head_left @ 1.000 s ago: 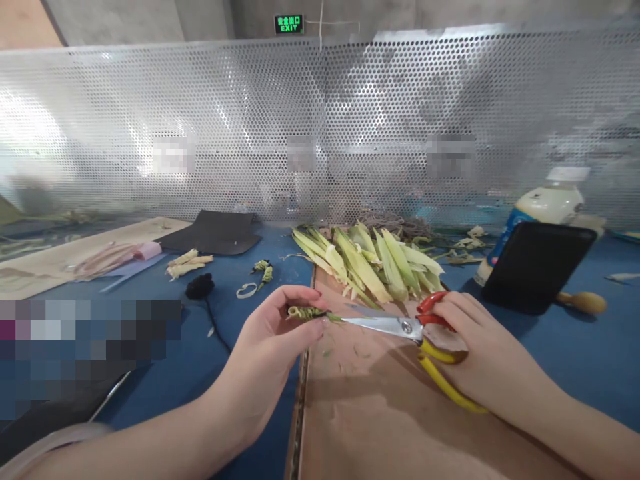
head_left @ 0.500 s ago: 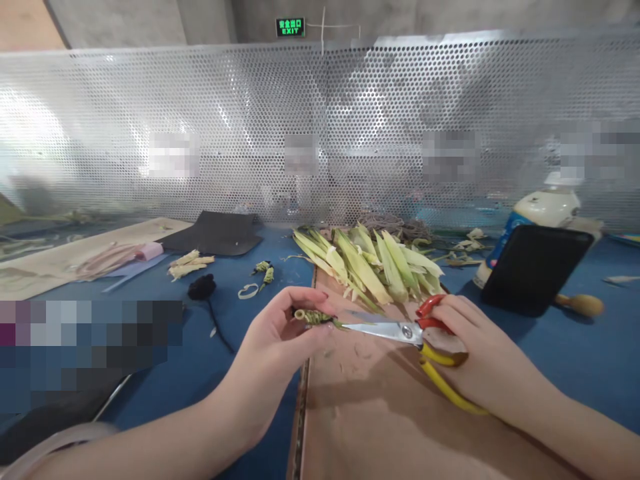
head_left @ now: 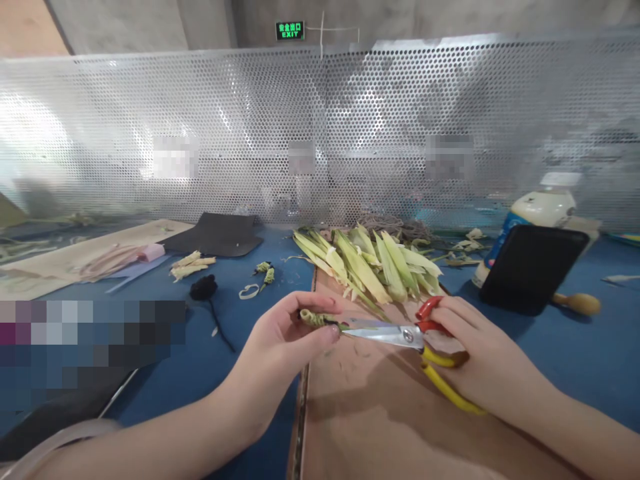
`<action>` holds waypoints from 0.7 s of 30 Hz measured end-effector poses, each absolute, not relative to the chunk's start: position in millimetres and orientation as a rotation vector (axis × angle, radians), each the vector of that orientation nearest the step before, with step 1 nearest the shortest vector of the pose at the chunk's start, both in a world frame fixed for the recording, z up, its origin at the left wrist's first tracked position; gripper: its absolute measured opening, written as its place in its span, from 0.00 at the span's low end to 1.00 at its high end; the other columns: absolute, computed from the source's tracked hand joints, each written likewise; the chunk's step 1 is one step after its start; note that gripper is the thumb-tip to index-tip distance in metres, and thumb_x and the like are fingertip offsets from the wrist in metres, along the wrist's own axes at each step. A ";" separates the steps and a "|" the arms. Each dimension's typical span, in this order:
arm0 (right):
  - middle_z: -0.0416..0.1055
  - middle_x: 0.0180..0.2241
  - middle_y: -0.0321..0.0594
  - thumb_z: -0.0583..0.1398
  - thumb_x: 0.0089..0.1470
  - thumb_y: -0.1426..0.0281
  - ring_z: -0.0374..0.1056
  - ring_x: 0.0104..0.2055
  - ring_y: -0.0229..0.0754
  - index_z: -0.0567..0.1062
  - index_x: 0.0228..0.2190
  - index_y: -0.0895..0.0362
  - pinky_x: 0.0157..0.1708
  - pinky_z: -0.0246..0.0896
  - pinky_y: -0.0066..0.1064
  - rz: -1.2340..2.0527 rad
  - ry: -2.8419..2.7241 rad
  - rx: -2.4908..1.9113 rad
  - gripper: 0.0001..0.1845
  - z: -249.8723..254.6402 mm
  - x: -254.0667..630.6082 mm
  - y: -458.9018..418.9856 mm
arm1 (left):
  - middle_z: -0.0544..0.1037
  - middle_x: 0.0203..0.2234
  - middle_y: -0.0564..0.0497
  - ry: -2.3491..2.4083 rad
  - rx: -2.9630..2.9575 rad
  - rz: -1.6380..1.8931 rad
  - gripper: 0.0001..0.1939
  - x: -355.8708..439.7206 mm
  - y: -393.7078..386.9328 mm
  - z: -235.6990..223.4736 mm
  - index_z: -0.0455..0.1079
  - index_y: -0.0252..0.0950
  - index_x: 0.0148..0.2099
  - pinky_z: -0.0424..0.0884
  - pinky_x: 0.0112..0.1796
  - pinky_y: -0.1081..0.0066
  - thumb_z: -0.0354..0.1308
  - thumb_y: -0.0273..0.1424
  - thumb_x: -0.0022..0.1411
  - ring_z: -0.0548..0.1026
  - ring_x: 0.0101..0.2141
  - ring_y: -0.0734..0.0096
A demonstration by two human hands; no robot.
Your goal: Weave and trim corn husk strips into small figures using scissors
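Between the thumb and fingers of my left hand (head_left: 285, 347) is a small rolled, braided piece of green corn husk (head_left: 316, 319), its coiled end facing left. My right hand (head_left: 470, 347) grips a pair of scissors (head_left: 409, 336) with one red and one yellow handle. Their blades point left and their tips meet the thin right end of the husk piece, close to my left fingertips. Beneath both hands lies a brown board (head_left: 365, 413). A heap of pale green corn husks (head_left: 370, 267) rests on its far part.
Behind the phone (head_left: 535, 270) at right stands a bottle (head_left: 545, 203), with a wooden-handled tool (head_left: 580, 305) beside it. Left of the board are small braided husk pieces (head_left: 267, 275), a black flower-like item (head_left: 204, 287) and black sheet (head_left: 215, 233). A perforated metal screen (head_left: 320, 120) closes the back.
The husk piece has tilted slightly, and its thin end now sits at the scissor tips. The blades look closer together than before. Both hands stay in nearly the same place.
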State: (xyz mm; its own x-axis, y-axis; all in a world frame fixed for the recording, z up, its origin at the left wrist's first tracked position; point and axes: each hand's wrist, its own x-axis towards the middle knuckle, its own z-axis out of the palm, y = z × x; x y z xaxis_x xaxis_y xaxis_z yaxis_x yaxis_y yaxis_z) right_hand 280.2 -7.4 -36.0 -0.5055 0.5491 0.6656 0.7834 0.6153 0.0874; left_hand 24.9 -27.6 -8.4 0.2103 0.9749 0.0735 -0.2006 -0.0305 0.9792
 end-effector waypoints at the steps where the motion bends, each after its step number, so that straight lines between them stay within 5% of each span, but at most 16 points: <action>1: 0.63 0.31 0.39 0.55 0.50 0.73 0.63 0.35 0.41 0.61 0.30 0.54 0.35 0.64 0.34 -0.522 -2.241 -1.042 0.04 -36.1 280.2 -7.4 | 0.75 0.37 0.52 0.891 1.197 1.171 0.10 25.1 -27.3 -8.9 0.68 0.39 0.40 0.64 0.39 0.74 0.61 0.29 0.54 0.71 0.36 0.74; 21: 0.64 0.32 0.41 0.55 0.49 0.71 0.63 0.36 0.44 0.65 0.31 0.55 0.36 0.65 0.38 -0.540 -2.248 -1.011 0.04 -37.2 279.9 -6.0 | 0.76 0.36 0.53 0.880 1.283 1.138 0.08 24.9 -27.7 -10.3 0.68 0.39 0.39 0.64 0.40 0.73 0.59 0.27 0.55 0.71 0.38 0.73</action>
